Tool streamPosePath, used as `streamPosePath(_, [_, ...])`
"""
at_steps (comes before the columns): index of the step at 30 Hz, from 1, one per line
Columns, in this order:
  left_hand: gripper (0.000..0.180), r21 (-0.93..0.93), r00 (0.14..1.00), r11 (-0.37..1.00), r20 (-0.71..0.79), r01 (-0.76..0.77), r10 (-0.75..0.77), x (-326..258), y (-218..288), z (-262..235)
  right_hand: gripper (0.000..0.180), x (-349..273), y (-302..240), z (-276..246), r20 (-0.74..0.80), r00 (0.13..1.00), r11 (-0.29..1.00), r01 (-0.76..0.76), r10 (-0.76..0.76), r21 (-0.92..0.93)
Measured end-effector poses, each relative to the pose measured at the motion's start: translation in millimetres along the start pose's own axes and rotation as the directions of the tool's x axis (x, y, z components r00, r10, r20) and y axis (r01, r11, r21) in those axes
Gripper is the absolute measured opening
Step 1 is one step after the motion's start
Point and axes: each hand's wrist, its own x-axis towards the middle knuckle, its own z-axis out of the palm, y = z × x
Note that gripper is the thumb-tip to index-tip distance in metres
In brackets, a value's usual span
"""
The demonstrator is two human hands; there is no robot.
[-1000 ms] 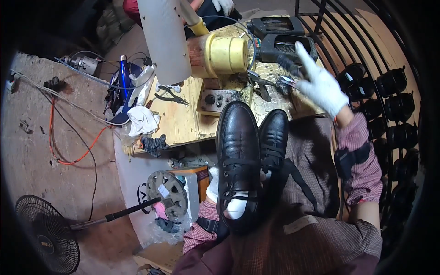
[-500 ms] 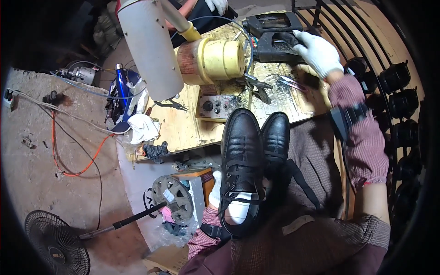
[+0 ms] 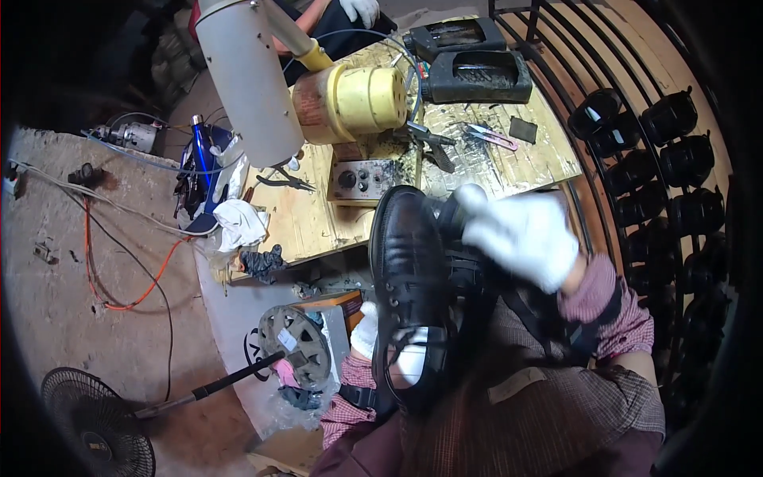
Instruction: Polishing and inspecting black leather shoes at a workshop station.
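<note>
A black lace-up shoe [image 3: 407, 246] stands toe-away in front of me, its pale insole showing. My left hand [image 3: 366, 330], in a white glove, is closed around its left side from below; most fingers are hidden behind it. Just right of it, a second black shoe [image 3: 467, 278] is partly covered. Over that shoe's toe is my right hand [image 3: 528, 238], also white-gloved and blurred by motion. Its fingers are curled together near a dark patch between the two toes. What they grip, if anything, cannot be made out.
Beyond lies a wooden bench [image 3: 306, 226] with two cut-open black containers [image 3: 477, 78], pink-handled snips [image 3: 493, 137], pliers [image 3: 284, 180] and a control box [image 3: 362, 181]. A yellow-ended lamp-like machine [image 3: 366, 99] overhangs it. Black items hang on a rack [image 3: 632, 169] at right; a fan [image 3: 99, 429] stands lower left.
My right hand has left the black container at the back and come down toward me, over the second shoe. The left hand still holds the first shoe.
</note>
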Motion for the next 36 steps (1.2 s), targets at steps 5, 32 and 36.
streamPosePath(5, [0.089,-0.184,0.988,0.983,0.146,-0.03,0.057,-7,18,30,0.051,27,92,35,-0.207,0.94,0.865,-0.331,0.27,-0.376])
streamPosePath(32, [0.086,0.128,0.771,0.765,0.003,-0.632,0.636,33,90,10,0.048,-99,32,23,-0.189,0.97,0.972,-0.185,0.156,-0.144])
streamPosePath(36, [0.108,-0.169,0.918,0.925,0.152,-0.341,0.367,33,69,3,0.047,-90,20,20,-0.183,0.976,0.981,-0.144,0.119,-0.128])
